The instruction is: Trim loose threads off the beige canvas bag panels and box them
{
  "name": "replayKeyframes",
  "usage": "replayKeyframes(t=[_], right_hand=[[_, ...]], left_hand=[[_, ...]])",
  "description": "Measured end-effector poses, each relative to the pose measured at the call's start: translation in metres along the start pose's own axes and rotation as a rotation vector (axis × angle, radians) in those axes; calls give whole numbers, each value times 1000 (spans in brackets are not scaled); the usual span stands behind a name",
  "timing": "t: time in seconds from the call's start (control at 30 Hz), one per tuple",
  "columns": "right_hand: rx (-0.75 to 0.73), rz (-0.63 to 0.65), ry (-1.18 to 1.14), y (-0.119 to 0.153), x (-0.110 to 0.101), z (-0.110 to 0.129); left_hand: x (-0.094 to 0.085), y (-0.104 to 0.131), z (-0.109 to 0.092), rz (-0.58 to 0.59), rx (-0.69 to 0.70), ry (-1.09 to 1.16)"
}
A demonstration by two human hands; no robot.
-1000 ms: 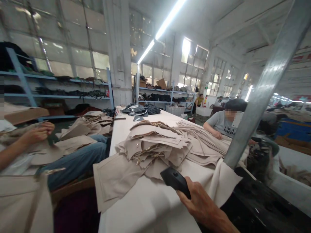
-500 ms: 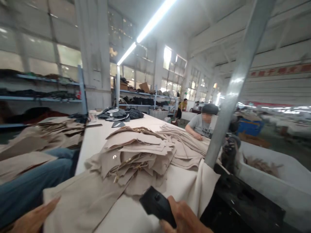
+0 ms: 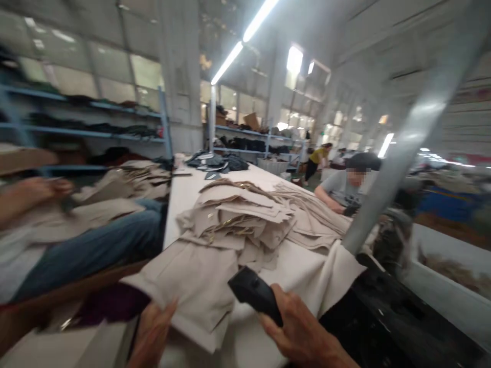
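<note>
My right hand (image 3: 295, 324) is closed round a black handheld tool (image 3: 255, 294) above the white table (image 3: 182, 191). At the lower left, my left hand (image 3: 153, 324) touches the near edge of a beige fabric piece (image 3: 192, 281); its fingers are blurred, and whether they pinch the cloth cannot be made out. Behind this piece rises an uneven stack of beige fabric pieces (image 3: 245, 209). More beige cloth lies spread to the right of the stack.
A seated person's jeans (image 3: 99, 250) and hands are at the left. Another person in a grey shirt (image 3: 337, 186) leans at the table's right side. A slanted metal pole (image 3: 399, 153) stands at the right, near a white bin (image 3: 441, 276). Dark garments (image 3: 218, 162) lie farther back.
The view has turned left, so the scene sits farther right. My left hand has come nearer to my right, and the front beige piece has shifted with its near edge raised.
</note>
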State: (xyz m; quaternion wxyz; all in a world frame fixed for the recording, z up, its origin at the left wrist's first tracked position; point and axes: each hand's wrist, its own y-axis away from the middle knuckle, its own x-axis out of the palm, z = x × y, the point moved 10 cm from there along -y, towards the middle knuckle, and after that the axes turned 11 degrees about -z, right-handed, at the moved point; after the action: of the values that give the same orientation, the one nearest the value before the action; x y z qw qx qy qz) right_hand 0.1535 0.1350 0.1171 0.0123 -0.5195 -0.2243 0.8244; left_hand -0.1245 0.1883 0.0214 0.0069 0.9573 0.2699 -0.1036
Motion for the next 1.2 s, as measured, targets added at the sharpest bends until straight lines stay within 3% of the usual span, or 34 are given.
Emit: replayKeyframes(t=[0.1,0.2,0.3,0.43,0.5,0.67,0.83,0.97,1.1,1.2], right_hand=[[-19,123,-62,-11,9,26],[-98,211,-81,-17,26,56],[-170,264,-62,-19,41,82],[-217,279,-36,-30,52,107],[-225,280,-34,-37,56,116],[-284,281,-113,-49,64,139],[-292,232,-110,-67,66,149],[-301,203,-79,-73,65,150],[-286,308,-96,-53,70,137],[-263,284,-100,-48,65,120]], left_hand=[[-1,14,21,-36,3,111],[-5,20,23,-79,59,174],[-4,27,18,-40,85,197],[-1,32,10,33,145,327],[-4,32,9,13,188,369],[-5,31,23,-12,164,327],[-1,32,14,26,198,288],[-5,31,5,22,198,419],[-8,35,17,-16,83,544],[-4,61,39,-56,-56,497]])
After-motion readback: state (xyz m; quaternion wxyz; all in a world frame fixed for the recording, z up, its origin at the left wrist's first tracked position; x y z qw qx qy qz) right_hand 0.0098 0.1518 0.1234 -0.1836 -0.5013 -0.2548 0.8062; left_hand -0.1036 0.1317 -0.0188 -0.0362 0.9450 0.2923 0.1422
